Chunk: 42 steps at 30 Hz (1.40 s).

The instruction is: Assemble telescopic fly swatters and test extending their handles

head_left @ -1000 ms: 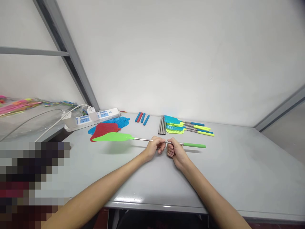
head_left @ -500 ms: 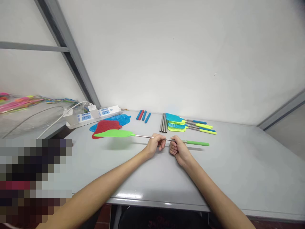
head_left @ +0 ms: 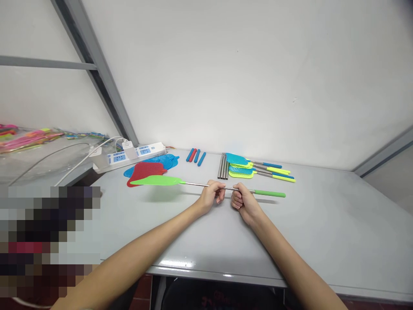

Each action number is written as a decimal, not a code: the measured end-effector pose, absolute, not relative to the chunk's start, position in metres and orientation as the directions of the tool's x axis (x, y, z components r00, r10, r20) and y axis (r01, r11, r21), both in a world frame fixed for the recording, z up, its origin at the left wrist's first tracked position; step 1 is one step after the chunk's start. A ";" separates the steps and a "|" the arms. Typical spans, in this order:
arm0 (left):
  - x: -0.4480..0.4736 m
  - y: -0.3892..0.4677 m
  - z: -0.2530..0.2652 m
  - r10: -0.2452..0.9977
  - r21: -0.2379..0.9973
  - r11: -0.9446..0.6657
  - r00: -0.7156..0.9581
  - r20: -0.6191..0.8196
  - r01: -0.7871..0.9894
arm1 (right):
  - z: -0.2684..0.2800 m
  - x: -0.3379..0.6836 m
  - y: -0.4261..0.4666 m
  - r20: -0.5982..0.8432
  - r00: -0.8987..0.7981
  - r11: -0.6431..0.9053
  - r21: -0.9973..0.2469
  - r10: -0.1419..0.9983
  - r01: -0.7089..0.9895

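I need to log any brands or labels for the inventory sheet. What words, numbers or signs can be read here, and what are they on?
No text can be read.
The power strip has blue socket panels, but any marking on them is too small and blurred to read.
The green fly swatter held by the left hand and right hand shows no print.
The finished swatters show none either.

I take this for a small assembly workshop: a bare grey table [head_left: 322, 232] against a plain white wall, parts sorted in batches on it — swatter heads [head_left: 151, 165], grips [head_left: 195, 155], metal rods [head_left: 223, 165], finished swatters [head_left: 254, 168] — plus a power strip [head_left: 129, 154] and steel framing [head_left: 93, 71].
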State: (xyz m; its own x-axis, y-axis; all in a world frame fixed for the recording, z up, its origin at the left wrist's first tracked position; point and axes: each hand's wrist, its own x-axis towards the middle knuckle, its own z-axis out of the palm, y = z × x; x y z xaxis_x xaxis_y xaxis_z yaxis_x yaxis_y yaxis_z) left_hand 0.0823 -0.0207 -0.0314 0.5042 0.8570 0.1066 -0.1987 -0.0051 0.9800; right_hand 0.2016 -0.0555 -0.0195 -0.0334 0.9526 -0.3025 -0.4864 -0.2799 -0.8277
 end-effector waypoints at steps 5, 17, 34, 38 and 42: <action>0.083 -0.021 -0.032 0.855 0.980 -0.002 0.508 0.105 -0.199 | -0.019 0.203 -0.057 -0.310 -0.038 -0.290 -0.827 0.950 -0.482; 0.082 -0.021 -0.030 0.851 0.981 0.004 0.515 0.099 -0.196 | -0.018 0.205 -0.058 -0.295 -0.012 -0.266 -0.842 0.955 -0.470; 0.081 -0.021 -0.026 0.826 0.991 0.013 0.561 0.065 -0.133 | -0.019 0.215 -0.061 -0.284 -0.002 -0.259 -0.870 0.959 -0.421; 0.083 -0.021 -0.028 0.815 0.996 0.007 0.577 0.048 -0.093 | -0.020 0.216 -0.061 -0.302 -0.020 -0.281 -0.857 0.953 -0.433; 0.083 -0.021 -0.029 0.812 0.998 -0.006 0.583 0.044 -0.067 | -0.019 0.216 -0.063 -0.303 -0.062 -0.298 -0.845 0.951 -0.443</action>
State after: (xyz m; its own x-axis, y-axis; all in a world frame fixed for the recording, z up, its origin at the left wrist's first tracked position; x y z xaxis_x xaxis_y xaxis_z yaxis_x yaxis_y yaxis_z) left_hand 0.0831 -0.0207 -0.0286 0.5825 0.8117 0.0435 -0.0666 -0.0057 0.9978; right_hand 0.2157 -0.0634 -0.0190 -0.0622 0.9510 -0.3030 -0.4430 -0.2983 -0.8454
